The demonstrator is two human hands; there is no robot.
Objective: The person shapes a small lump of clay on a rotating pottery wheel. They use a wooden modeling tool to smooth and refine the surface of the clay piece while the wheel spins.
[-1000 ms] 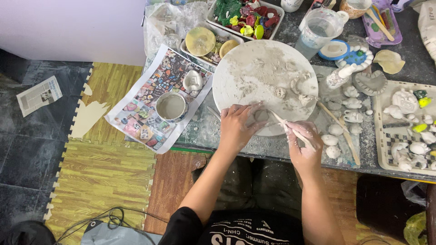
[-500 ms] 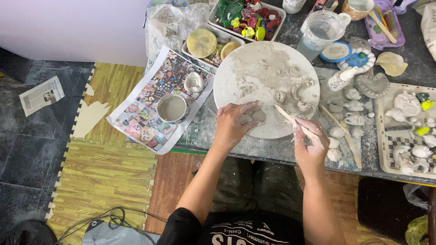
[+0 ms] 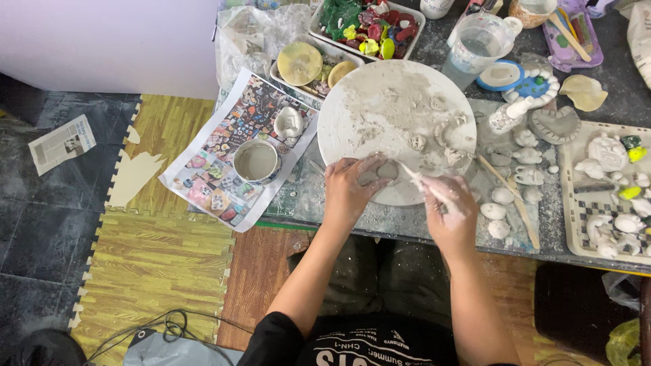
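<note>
a dusty grey table (image 3: pixel 434 41) carries a round clay-smeared board (image 3: pixel 380 102), trays (image 3: pixel 576 203), a cup (image 3: pixel 256 161) and a printed sheet (image 3: pixel 217 169).
</note>
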